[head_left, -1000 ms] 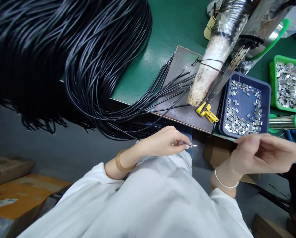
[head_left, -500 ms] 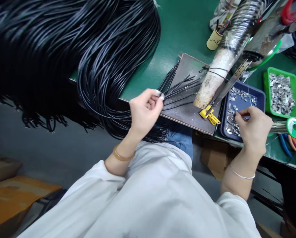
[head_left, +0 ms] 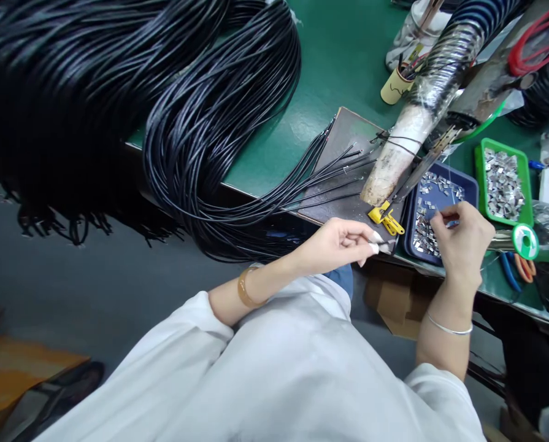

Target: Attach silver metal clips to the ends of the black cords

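Note:
My left hand [head_left: 341, 245] pinches a black cable, whose short end [head_left: 385, 244] pokes out past the fingertips by the board's front edge. Over a dark blue tray [head_left: 470, 186] of small shiny metal pieces [head_left: 425, 236], my right hand [head_left: 465, 239] has thumb and fingers pressed together. Whatever is between those fingertips, if anything, is too small to make out. Between the hands, a yellow clip [head_left: 387, 219] sits at the tip of a soldering iron [head_left: 421, 169] angled down over the brown board [head_left: 334, 162]. Several black cable ends lie across that board.
Black cables [head_left: 223, 116] heap over the green table [head_left: 324, 55] on the left and hang past its edge. A white-ended duct [head_left: 396, 156] slants over the board. On the right are a green tray [head_left: 526, 178] of metal pieces, a solder spool [head_left: 525, 241] and pliers [head_left: 522, 270].
My left hand has moved right and nearer to me, from the cables on the board to its front edge, bringing a cable end. My right hand stays over the blue tray.

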The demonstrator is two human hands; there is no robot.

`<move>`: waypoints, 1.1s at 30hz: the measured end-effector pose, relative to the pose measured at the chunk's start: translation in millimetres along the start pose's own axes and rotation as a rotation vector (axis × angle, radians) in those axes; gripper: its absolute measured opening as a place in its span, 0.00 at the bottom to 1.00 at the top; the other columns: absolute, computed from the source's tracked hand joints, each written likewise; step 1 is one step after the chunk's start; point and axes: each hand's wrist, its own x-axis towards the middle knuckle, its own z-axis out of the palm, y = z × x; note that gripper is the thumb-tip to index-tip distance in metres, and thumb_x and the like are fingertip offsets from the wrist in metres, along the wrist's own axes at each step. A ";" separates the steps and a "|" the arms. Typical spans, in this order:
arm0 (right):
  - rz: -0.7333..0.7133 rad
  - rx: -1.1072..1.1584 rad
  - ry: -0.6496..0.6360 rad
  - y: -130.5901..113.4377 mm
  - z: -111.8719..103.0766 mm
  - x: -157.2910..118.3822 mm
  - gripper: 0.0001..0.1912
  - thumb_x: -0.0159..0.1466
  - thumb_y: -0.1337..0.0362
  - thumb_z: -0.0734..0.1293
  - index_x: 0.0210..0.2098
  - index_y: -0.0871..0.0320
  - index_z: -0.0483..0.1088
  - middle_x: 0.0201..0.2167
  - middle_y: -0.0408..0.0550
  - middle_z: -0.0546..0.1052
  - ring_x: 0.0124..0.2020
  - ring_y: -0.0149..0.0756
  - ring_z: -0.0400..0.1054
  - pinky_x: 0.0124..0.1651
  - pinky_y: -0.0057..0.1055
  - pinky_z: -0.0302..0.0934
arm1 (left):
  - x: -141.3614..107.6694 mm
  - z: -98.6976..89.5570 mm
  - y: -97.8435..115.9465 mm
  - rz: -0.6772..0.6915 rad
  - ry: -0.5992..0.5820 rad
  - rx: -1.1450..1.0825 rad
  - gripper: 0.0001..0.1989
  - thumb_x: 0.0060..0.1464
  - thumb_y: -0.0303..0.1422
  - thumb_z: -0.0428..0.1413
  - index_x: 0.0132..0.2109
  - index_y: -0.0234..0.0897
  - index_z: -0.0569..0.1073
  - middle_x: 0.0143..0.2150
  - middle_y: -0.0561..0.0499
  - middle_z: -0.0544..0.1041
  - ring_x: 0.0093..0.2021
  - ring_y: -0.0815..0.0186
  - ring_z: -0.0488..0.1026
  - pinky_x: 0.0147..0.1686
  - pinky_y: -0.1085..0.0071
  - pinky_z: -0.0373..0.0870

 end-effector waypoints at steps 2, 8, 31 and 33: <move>0.043 0.184 0.142 -14.1 -8.1 -11.4 0.08 0.55 0.68 0.72 0.27 0.56 0.67 0.27 0.45 0.75 0.24 0.30 0.66 0.31 0.31 0.60 | 3.6 -0.9 -11.8 0.031 0.098 0.034 0.08 0.54 0.31 0.62 0.39 0.29 0.76 0.24 0.52 0.74 0.24 0.74 0.70 0.28 0.78 0.67; 0.126 0.851 0.263 -101.4 -30.3 -56.0 0.07 0.59 0.69 0.73 0.31 0.56 0.70 0.32 0.44 0.77 0.30 0.34 0.76 0.31 0.30 0.72 | 3.2 -2.3 -20.7 0.084 0.180 0.134 0.09 0.57 0.34 0.61 0.41 0.31 0.77 0.24 0.54 0.72 0.24 0.74 0.69 0.27 0.78 0.66; 0.055 1.110 0.076 -129.4 -0.7 -75.0 0.06 0.62 0.70 0.71 0.37 0.53 0.77 0.40 0.46 0.78 0.41 0.34 0.77 0.43 0.34 0.75 | 8.2 0.2 -8.9 -0.042 0.027 0.004 0.10 0.54 0.31 0.64 0.29 0.30 0.77 0.20 0.55 0.71 0.20 0.79 0.60 0.23 0.81 0.59; 0.068 1.243 -0.033 -125.6 3.1 -73.7 0.03 0.63 0.68 0.71 0.36 0.54 0.77 0.41 0.46 0.77 0.40 0.34 0.77 0.42 0.34 0.76 | 8.7 -2.3 -9.0 -0.025 0.023 -0.043 0.06 0.50 0.30 0.67 0.30 0.30 0.79 0.22 0.55 0.73 0.22 0.78 0.64 0.25 0.81 0.63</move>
